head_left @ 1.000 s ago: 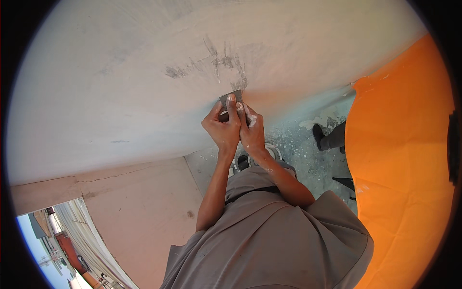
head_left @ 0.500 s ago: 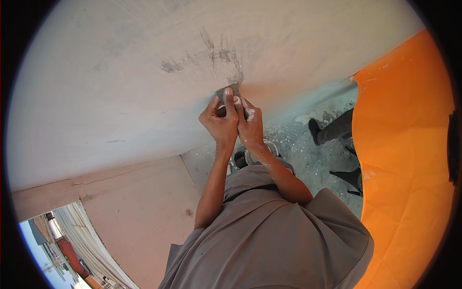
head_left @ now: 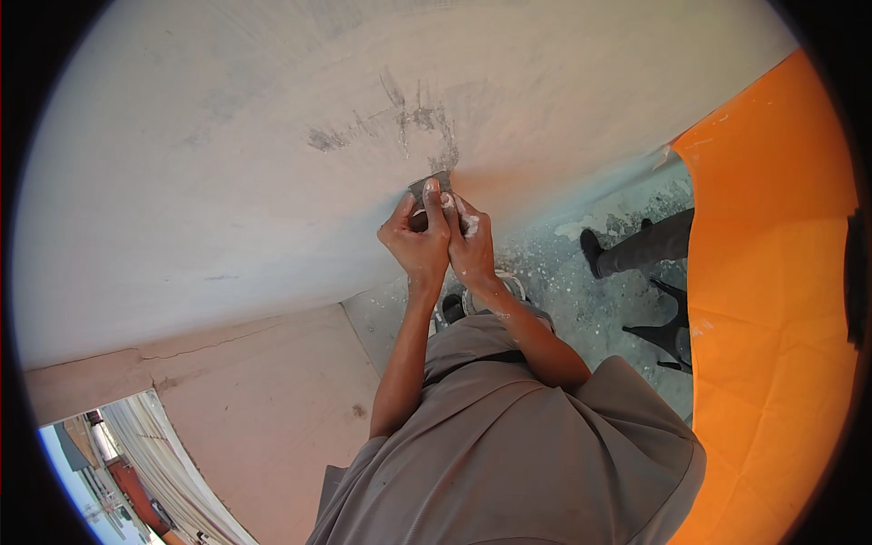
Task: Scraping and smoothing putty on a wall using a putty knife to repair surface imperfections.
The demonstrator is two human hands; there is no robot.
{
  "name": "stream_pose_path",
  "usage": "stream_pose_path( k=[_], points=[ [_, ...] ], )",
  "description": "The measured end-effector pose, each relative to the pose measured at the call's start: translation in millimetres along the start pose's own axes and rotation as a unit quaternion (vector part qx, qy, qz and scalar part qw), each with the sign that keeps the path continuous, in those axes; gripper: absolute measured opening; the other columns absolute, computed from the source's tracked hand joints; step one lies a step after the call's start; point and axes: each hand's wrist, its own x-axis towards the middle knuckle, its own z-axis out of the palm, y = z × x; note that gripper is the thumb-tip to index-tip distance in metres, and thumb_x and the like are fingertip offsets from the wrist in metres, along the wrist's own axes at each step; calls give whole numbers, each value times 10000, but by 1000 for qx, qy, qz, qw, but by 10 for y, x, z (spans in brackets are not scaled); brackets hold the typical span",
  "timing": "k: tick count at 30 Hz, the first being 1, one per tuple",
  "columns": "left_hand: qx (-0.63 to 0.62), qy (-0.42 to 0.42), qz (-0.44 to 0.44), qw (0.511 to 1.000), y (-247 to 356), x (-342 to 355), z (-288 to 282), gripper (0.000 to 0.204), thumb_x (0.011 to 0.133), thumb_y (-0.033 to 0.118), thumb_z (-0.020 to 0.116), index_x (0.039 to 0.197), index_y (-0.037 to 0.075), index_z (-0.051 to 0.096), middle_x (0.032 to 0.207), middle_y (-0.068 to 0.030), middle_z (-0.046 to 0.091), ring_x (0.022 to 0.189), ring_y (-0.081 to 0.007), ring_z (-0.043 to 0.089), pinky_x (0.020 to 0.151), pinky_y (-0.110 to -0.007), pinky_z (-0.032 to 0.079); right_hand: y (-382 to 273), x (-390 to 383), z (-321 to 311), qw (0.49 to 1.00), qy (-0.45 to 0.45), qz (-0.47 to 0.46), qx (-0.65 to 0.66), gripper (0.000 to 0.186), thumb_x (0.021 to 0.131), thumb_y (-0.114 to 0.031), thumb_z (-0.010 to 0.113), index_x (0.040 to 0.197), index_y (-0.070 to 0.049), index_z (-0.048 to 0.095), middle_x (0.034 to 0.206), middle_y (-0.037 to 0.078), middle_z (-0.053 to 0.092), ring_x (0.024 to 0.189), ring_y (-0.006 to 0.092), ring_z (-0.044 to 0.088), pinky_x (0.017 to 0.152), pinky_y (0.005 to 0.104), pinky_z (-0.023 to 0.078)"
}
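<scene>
My left hand [head_left: 415, 238] and my right hand [head_left: 469, 241] are close together, both closed on a small, flat, dark grey piece [head_left: 419, 189], perhaps a scraper or pad, pressed to the pale wall [head_left: 227, 173]. My left thumb lies over its face. White paste coats parts of my right hand's fingers. Just above the piece are rough grey smudges and scratches [head_left: 413, 118] on the wall. The fingertips behind the piece are hidden.
An orange sheet [head_left: 763, 300] hangs at right. Beside it are another person's dark-clad leg [head_left: 636, 250] and a black legged base [head_left: 668, 331] on the speckled floor [head_left: 563, 291]. A cracked pink wall [head_left: 254, 391] and an opening [head_left: 118, 463] are at lower left.
My hands stay on the grey piece, rising slightly in view, then lowering. The orange sheet's edge has shifted right, showing more of the other person's leg and the black base.
</scene>
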Motion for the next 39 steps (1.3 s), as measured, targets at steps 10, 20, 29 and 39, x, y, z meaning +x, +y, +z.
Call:
stream_pose_path(
  k=[10,20,29,39],
  points=[
    [-14,17,-15,1000,180,-34,42,283,990,148,687,774,-31,654,690,5,637,639,-18,515,506,-205,396,-134,66,-62,1000,-19,14,-9,344,1064,-255,511,1156,37,670,715,129,627,685,94,510,600,335,469],
    [5,7,2,1000,139,-24,45,307,990,141,688,738,-23,624,658,33,594,628,-13,491,498,-209,377,-144,48,-105,999,-29,33,1,344,1061,-249,526,1185,36,672,716,110,628,684,86,508,596,331,464],
    [-10,9,-22,1000,256,-27,24,277,990,153,690,781,-27,667,677,36,614,622,-9,489,492,-201,369,-206,37,-69,999,-32,14,1,356,1069,-268,522,1163,36,681,742,115,662,726,83,541,637,316,492],
    [41,-15,-27,999,-109,-27,3,256,986,177,699,910,-67,729,748,-35,698,668,-47,582,566,-222,488,174,-91,-31,998,6,66,13,356,1072,-282,517,1074,38,675,688,62,589,702,73,472,598,317,452]
  ],
)
